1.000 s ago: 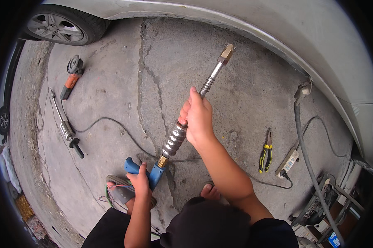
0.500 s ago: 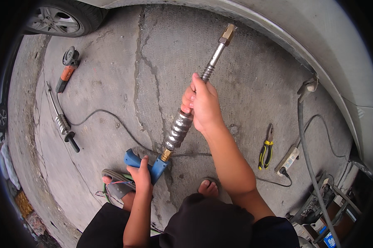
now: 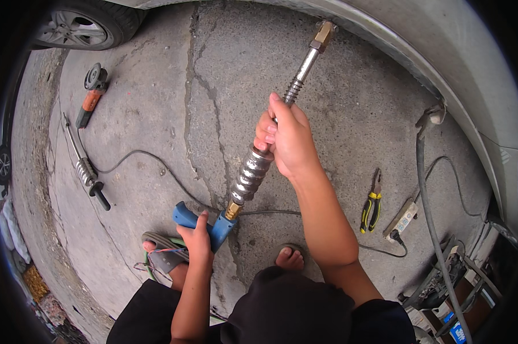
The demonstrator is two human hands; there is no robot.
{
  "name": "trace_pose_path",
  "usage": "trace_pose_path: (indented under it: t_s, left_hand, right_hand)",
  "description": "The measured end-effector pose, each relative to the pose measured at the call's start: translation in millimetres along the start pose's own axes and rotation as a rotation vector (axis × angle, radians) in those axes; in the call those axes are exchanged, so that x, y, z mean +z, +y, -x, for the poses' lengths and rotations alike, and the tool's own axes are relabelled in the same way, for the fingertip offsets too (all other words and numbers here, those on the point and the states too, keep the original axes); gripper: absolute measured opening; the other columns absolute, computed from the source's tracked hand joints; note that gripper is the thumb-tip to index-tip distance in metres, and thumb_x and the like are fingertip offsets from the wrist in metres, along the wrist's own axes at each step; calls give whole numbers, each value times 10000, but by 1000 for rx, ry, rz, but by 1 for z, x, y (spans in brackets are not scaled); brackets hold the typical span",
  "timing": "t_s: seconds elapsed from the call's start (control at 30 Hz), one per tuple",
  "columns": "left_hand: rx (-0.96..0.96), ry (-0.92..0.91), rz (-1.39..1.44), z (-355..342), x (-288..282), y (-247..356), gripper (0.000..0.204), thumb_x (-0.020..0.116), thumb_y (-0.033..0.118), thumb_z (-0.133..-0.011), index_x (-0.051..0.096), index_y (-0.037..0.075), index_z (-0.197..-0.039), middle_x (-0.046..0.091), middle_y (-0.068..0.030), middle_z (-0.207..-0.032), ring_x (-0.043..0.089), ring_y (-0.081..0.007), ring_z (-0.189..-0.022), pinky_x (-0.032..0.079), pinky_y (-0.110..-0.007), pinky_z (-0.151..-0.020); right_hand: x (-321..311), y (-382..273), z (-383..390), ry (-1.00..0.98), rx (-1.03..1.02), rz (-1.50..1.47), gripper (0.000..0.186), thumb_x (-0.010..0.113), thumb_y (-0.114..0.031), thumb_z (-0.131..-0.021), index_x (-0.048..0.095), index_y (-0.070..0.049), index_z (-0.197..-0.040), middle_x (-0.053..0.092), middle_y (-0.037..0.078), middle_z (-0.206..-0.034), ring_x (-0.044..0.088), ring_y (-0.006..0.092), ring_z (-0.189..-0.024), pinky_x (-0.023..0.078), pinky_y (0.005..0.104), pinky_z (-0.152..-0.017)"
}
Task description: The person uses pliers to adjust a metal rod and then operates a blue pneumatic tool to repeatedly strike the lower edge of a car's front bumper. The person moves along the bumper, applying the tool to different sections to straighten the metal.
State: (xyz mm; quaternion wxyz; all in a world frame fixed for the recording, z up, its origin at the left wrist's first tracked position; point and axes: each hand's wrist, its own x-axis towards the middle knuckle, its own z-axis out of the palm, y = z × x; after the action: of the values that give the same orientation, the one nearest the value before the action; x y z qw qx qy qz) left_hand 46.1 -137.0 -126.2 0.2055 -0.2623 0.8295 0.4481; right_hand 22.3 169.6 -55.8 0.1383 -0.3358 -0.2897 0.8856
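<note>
In both hands I hold a slide hammer dent puller, slanting up and away to the right. My left hand (image 3: 198, 236) is closed around its blue pistol-shaped handle (image 3: 222, 229), from which coloured wires and a green hose trail. My right hand (image 3: 289, 137) wraps around the steel shaft, just above the ribbed sliding weight (image 3: 252, 174). Beyond that hand the shaft carries a spring (image 3: 293, 90) and ends in a brass-coloured tip (image 3: 323, 35). The tip is at the lower edge of a light-coloured car body (image 3: 396, 43); whether they touch I cannot tell.
On the concrete at left lie an orange angle grinder (image 3: 91, 97) and a second slide hammer (image 3: 86, 169). Pliers (image 3: 372, 203), a power strip (image 3: 401, 220) and a thick cable (image 3: 434, 229) are at right. A thin cord (image 3: 176, 178) crosses the floor near my feet.
The puller has shifted slightly up and to the right, bringing its tip closer to the car's lower edge. Both hands keep their grip.
</note>
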Motion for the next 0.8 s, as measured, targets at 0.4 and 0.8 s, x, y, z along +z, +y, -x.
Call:
trace_pose_path:
  t_s: [0.4, 0.8]
  left_hand:
    - [-70, -44, 42, 2, 0, 9, 691, 757, 252, -821, 353, -28, -1307, 495, -140, -1175, 497, -232, -1063, 406, -360, -959]
    - [-98, -36, 10, 5, 2, 15, 668, 768, 257, -809, 368, -34, -1258, 494, -137, -1165, 497, -229, -1063, 404, -358, -959]
  right_hand:
    - [-8, 6, -4, -40, -41, 49, 225, 517, -226, -1009, 400, -116, -851, 389, -33, -624, 409, 85, -550, 409, 285, -541]
    - [-5, 6, -6, -4, -20, 26, 231, 542, -196, -989, 380, -116, -846, 398, -30, -621, 394, 74, -519, 401, 277, -510]
